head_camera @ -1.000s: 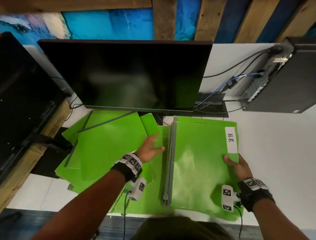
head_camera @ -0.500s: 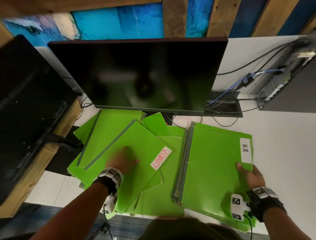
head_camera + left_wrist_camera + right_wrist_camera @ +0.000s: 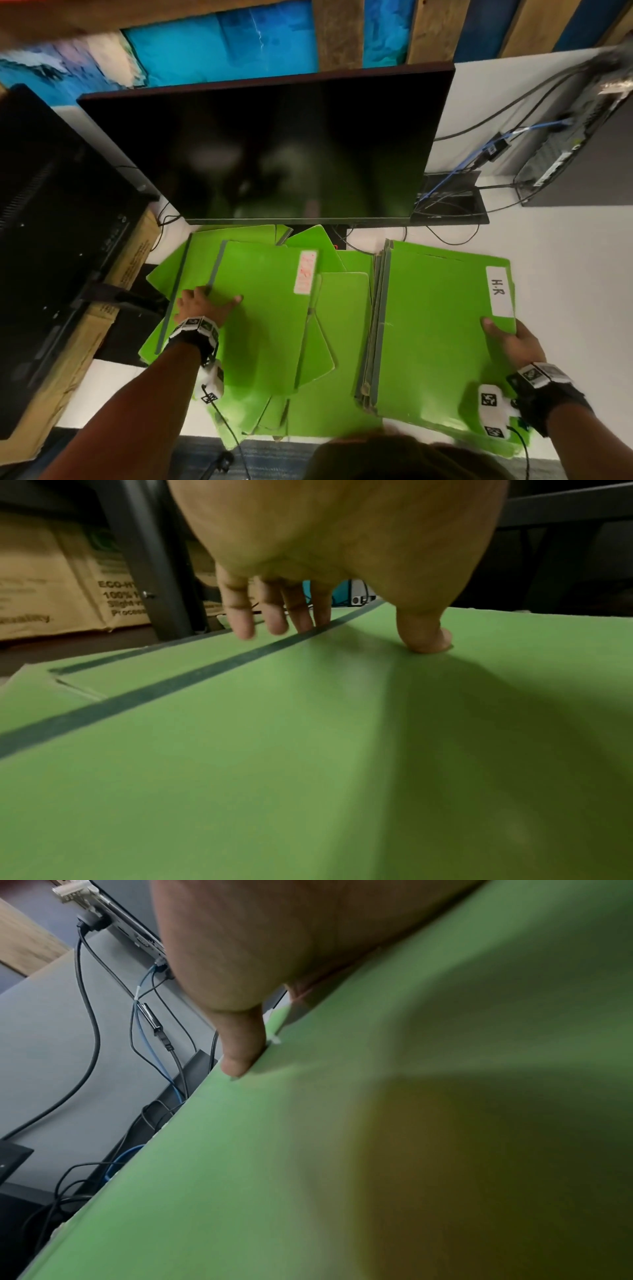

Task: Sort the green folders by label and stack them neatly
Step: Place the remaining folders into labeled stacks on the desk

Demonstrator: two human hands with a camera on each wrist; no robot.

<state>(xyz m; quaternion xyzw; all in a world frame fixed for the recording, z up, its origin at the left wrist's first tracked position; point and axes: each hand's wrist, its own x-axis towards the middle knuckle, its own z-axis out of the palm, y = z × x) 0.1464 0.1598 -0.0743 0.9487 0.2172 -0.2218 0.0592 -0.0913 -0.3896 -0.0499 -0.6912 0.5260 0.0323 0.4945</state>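
Observation:
A green folder with a red-lettered label (image 3: 263, 308) lies on top of a loose pile of green folders (image 3: 342, 329) at the left. My left hand (image 3: 212, 299) rests on it near its grey spine. The thumb (image 3: 424, 639) presses the cover and the straight fingers (image 3: 274, 615) reach past the spine strip. At the right sits a squared stack topped by the H.R folder (image 3: 438, 325). My right hand (image 3: 507, 339) pinches the right edge of that folder below the label, thumb (image 3: 240, 1053) on top, fingers hidden beneath.
A dark monitor (image 3: 274, 147) stands just behind the folders. A computer case (image 3: 582, 147) with cables (image 3: 479, 157) is at the back right. A black unit (image 3: 51, 222) and a cardboard box (image 3: 116, 284) line the left. White table (image 3: 565, 274) shows at the right.
My left hand moved from the middle leftward onto the red-labelled folder and turned it from slanted to nearly square. My right hand kept its hold on the H.R folder.

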